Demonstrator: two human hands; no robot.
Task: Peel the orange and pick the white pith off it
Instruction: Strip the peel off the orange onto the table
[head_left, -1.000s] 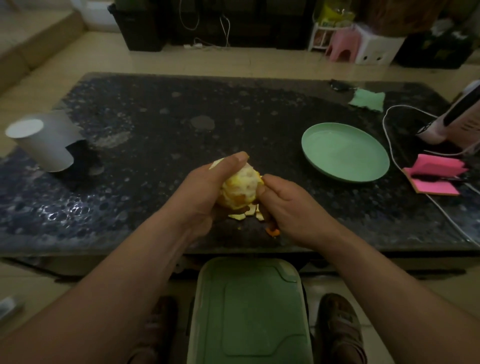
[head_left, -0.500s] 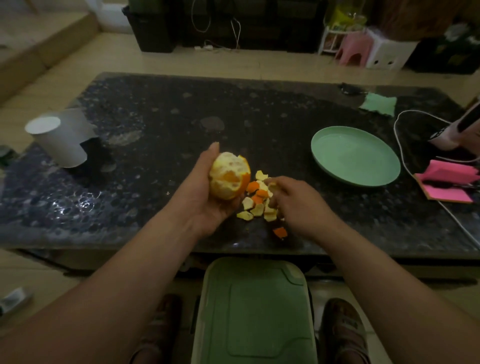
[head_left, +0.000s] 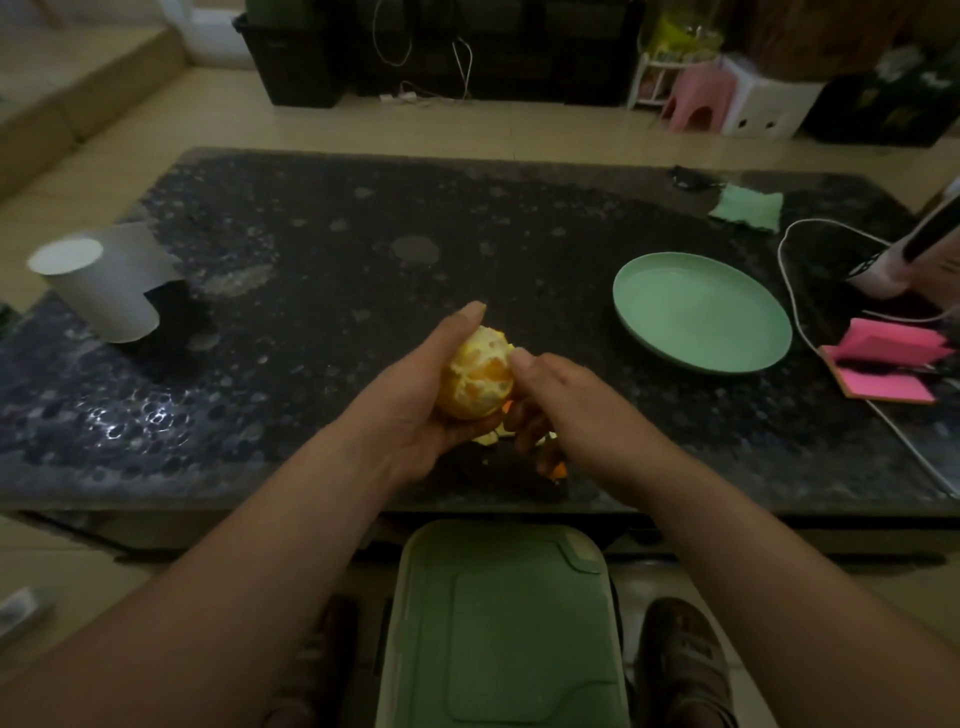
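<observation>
Orange mostly bare, patchy pith, held over near-centre table. Left hand fingers curled round it. Right hand thumb, curled fingers pinch its right side. Pinch shallow, strip along segments, rotate fruit, spare flesh.

Bare forearms, brown strapped sandals

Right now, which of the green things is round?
The green plate on the table, right of the orange. The green cloth behind it is squarish, and the green lid by the feet is rectangular.
</observation>
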